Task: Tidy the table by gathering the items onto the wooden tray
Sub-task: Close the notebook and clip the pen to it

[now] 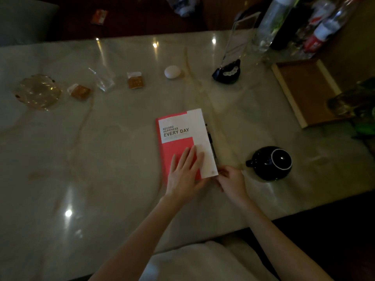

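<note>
A red and white notebook (182, 136) lies flat in the middle of the marble table (101, 159). My left hand (185, 172) rests flat on its near part, fingers spread. My right hand (231, 180) pinches the notebook's near right corner. A black pen (211, 141) lies along the notebook's right edge, partly hidden under it. The wooden tray (304, 92) sits at the right, with nothing on its visible surface. A dark mug (271, 163) lies on its side to the right of my right hand.
Along the far side lie a glass dish (38, 92), two orange snack packets (80, 92) (135, 80), a clear wrapper (102, 79), a white egg-shaped object (172, 72) and a black holder with a clear stand (227, 73). Bottles (316, 29) crowd the far right corner.
</note>
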Demonstrator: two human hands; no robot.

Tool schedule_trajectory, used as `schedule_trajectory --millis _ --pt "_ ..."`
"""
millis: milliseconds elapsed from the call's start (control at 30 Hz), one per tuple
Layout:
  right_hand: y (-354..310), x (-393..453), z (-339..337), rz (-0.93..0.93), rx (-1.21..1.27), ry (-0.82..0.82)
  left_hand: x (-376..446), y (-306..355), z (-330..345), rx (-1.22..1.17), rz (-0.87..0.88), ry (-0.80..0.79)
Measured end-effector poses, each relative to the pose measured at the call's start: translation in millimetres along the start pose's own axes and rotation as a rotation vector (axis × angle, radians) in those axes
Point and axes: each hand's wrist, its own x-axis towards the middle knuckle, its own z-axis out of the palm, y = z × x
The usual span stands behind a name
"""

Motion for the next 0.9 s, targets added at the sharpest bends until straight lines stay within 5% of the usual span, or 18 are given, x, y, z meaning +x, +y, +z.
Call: schedule_trajectory --millis 333,667,900 --pt "-2.2 8.4 -21.6 -0.023 -0.137 -0.101 4.9 -9.1 20.1 0.159 0.001 -0.058" --pt "-40.1 52.3 -17.4 -0.257 -0.452 0.059 3.6 -8.6 20.7 0.147 -0.003 -0.074" --pt "-65.0 80.2 -1.0 -0.275 -0.549 0.014 5.1 -7.8 13.9 0.129 -0.022 -0.131"
